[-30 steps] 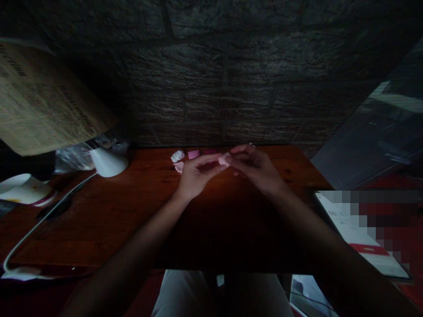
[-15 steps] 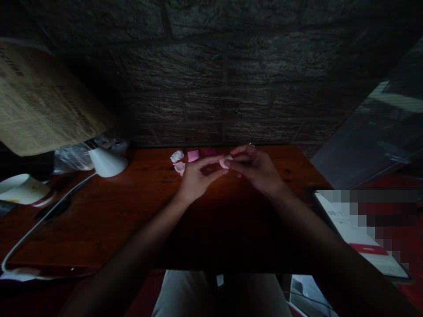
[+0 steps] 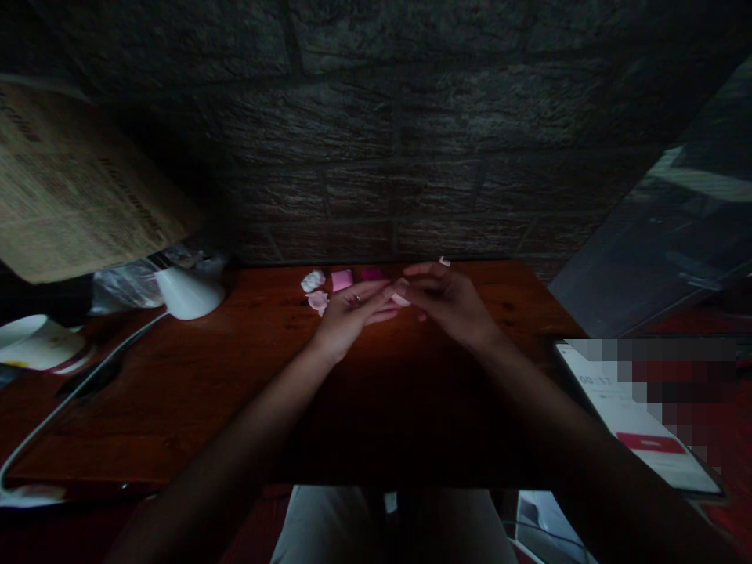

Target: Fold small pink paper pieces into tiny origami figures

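Observation:
Above the far part of the wooden table, both hands meet around a small pale pink piece [image 3: 400, 295] that looks like modelling clay. My left hand [image 3: 348, 319] pinches it from one side, thumb and fingers closed on its edge. From the other side, the thumb and fingers of my right hand [image 3: 451, 304] press on it. Left of the hands lie a white crumpled lump [image 3: 313, 280], a ragged pale pink piece [image 3: 318, 302], a pink block [image 3: 341, 280] and a dark magenta block [image 3: 371, 274]. A small pale bit [image 3: 445, 261] shows behind the right hand.
A brick wall [image 3: 352, 188] rises behind the wooden table [image 3: 235, 376]. On the left are a white lamp base [image 3: 191, 294] with a cable, a paper cup [image 3: 38, 342] and a printed paper shade [image 3: 88, 188]. A tablet [image 3: 623, 407] with a lit screen is at the right.
The left fingers and thumb have closed in farther over the pale pink piece, covering more of it. The right hand has shifted slightly, and the camera view has moved a little.

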Tool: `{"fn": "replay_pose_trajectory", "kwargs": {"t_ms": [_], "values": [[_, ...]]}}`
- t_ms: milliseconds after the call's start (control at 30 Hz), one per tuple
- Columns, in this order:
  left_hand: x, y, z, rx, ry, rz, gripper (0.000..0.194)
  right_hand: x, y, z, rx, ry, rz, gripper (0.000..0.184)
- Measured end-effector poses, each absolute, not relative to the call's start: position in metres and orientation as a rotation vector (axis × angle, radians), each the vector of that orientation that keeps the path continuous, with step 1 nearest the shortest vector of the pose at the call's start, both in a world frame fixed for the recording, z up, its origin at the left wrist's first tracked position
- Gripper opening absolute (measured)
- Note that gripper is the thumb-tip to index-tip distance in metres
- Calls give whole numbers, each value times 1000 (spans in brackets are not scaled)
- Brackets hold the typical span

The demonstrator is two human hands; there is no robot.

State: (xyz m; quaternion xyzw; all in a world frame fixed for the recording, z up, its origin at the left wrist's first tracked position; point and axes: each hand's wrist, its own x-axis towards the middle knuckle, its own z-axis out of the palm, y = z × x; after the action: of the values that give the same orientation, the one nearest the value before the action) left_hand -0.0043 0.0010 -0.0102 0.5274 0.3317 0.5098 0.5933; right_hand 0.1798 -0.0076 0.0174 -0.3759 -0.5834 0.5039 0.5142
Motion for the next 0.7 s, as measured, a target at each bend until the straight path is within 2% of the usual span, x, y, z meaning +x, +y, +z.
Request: {"fn": "replay_pose_trajectory", "kwargs": {"t_ms": [367,700], "values": [[-6,6,-13,976,814,1197,22,182,-5,12,-933,-1455,1242,54],[-4,5,-16,1072,861,1264,30,179,-4,7,-999,-1485,1139,51]]}}
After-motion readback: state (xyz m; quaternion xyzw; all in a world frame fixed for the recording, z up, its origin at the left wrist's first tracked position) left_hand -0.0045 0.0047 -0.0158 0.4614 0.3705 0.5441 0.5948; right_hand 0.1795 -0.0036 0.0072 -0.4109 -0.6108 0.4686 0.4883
